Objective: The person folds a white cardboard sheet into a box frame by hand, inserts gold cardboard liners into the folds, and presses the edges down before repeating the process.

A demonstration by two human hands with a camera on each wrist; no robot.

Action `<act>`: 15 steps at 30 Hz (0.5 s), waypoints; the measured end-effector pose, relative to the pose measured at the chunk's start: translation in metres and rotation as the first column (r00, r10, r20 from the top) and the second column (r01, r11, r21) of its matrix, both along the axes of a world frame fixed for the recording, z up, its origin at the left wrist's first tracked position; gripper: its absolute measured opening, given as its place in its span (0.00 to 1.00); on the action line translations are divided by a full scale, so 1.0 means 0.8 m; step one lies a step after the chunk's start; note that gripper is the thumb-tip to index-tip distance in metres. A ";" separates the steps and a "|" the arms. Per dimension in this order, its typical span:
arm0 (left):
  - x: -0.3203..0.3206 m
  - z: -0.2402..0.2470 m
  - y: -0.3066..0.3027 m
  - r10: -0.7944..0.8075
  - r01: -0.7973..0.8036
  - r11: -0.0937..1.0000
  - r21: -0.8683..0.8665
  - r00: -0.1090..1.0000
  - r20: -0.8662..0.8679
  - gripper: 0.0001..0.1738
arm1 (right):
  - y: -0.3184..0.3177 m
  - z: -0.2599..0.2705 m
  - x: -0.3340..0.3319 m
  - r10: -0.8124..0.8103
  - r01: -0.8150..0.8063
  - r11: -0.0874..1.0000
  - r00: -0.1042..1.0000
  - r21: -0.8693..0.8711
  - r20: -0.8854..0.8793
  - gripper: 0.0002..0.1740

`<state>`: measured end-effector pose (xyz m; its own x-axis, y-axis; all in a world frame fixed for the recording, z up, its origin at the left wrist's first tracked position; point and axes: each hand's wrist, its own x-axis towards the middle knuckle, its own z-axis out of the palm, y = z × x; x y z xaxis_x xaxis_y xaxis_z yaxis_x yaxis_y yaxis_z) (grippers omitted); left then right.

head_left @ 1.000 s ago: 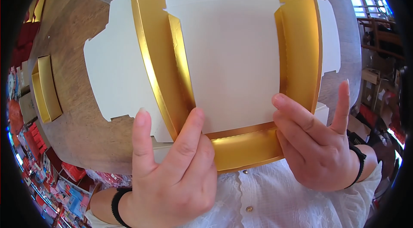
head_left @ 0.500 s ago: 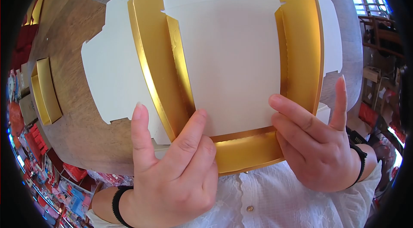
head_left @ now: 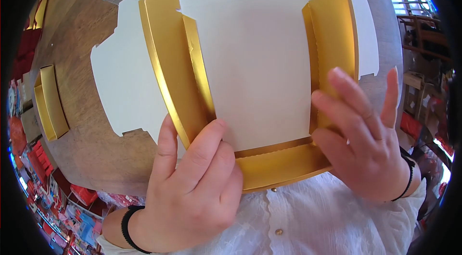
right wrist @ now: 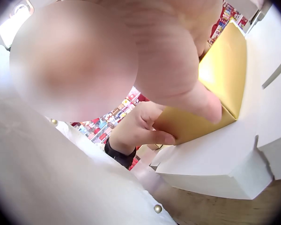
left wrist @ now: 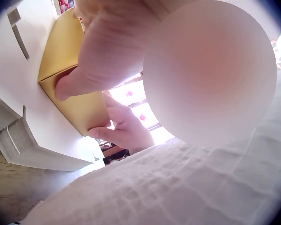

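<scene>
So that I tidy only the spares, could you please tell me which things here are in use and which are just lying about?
In use: box, left hand, right hand.
Lying about: white blanks, small tray, on the table.

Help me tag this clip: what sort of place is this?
Probably a gift-packaging shop or workroom: a half-folded gold box, flat white box blanks stacked on the wooden table, and colourful packaged goods beyond its edge.

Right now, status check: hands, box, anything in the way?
Left hand grips gold box at near-left corner. Right hand pinches its right wall. Box over white card blanks on wooden table. Nothing blocking.
</scene>
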<state>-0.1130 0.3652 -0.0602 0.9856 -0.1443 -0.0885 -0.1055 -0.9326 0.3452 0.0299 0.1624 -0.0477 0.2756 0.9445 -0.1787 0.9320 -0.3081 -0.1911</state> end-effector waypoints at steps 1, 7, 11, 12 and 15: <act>-0.004 -0.004 0.003 -0.009 0.010 0.999 -0.048 1.000 0.023 0.14 | -0.002 0.000 0.004 -0.009 0.009 1.000 0.998 0.006 0.063 0.18; -0.018 0.003 0.026 -0.009 0.017 0.997 -0.074 0.994 0.108 0.40 | -0.008 -0.001 0.005 -0.019 0.019 1.000 1.000 0.008 -0.017 0.31; -0.027 0.005 0.036 0.145 -0.112 0.964 -0.240 0.982 0.124 0.51 | -0.008 -0.005 0.003 -0.029 0.032 0.998 0.999 0.051 -0.044 0.35; -0.028 0.003 0.038 0.144 -0.113 0.966 -0.232 0.982 0.121 0.51 | -0.009 -0.004 0.005 -0.029 0.032 0.998 0.998 0.060 -0.049 0.35; -0.031 -0.005 0.039 0.118 -0.081 0.964 -0.252 0.983 0.137 0.52 | -0.008 0.003 0.015 0.019 -0.019 1.000 0.997 -0.005 -0.074 0.33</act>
